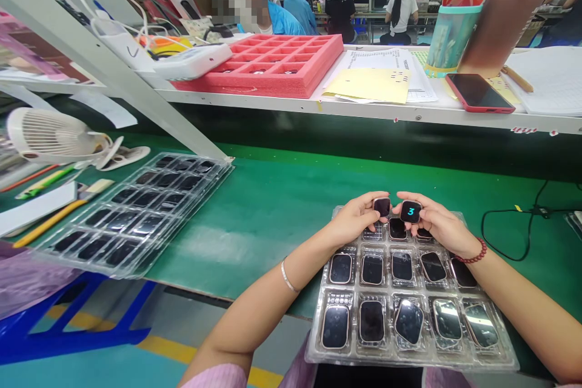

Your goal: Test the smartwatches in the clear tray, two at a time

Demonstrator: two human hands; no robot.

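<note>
My left hand (357, 217) pinches a smartwatch body (382, 207) with a dark screen, above the far edge of a clear plastic tray (313, 330). Close beside it, my right hand (439, 224) grips a second smartwatch body (411, 211), its screen lit with a blue-green "3". Neither watch has a strap. Below my hands, the tray's pockets hold several more dark-screened watch bodies (373, 270), some lying askew. The tray's near edge juts past the bench toward my lap. My forearms cover parts of its sides.
Another clear tray (150, 264) with watch bodies lies left on the green bench (268, 206). A white fan (54, 136) stands beyond it. The shelf above carries a red foam tray (313, 73), papers and a phone (481, 93). A black cable (530, 233) lies at right.
</note>
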